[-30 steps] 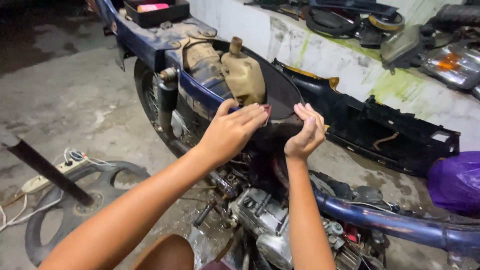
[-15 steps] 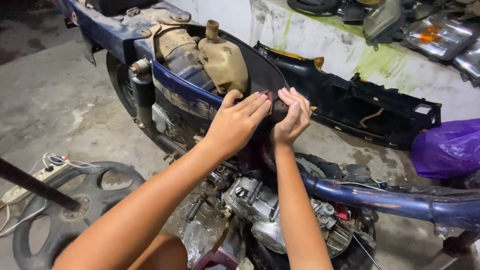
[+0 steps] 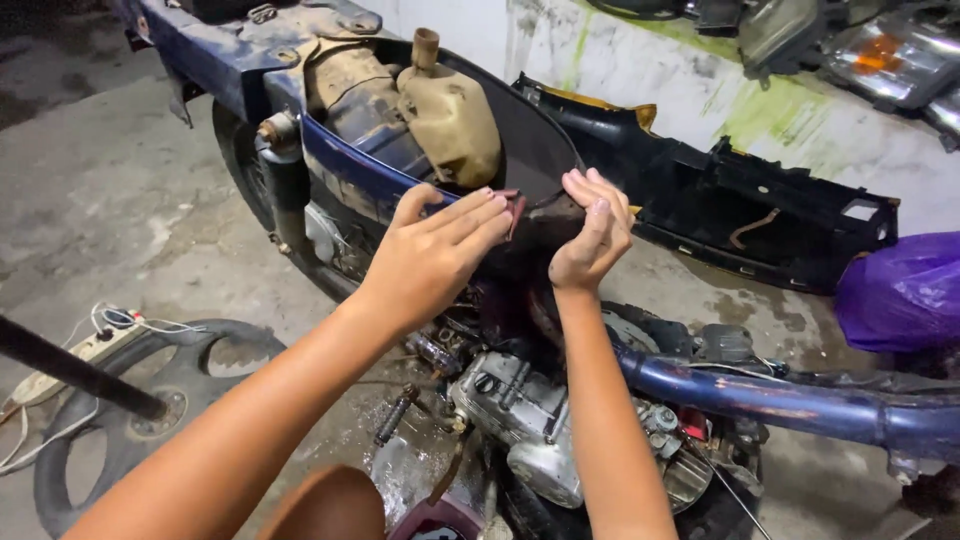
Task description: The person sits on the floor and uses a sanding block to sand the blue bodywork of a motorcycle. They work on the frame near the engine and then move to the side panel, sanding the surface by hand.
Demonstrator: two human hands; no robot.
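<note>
Both bare arms come up from the bottom of the frame and angle in toward each other, so the hands end up close together but not quite touching. The left hand (image 3: 430,260) is back-side up, fingers straight and pressed together pointing right, thumb lifted a bit. The right hand (image 3: 590,235) sits upright on a nearly vertical forearm, wrist bent, fingers curled over toward the left hand's fingertips.

stained grey concrete floor (image 3: 90,200) meets a white wall (image 3: 640,70) streaked green
</note>
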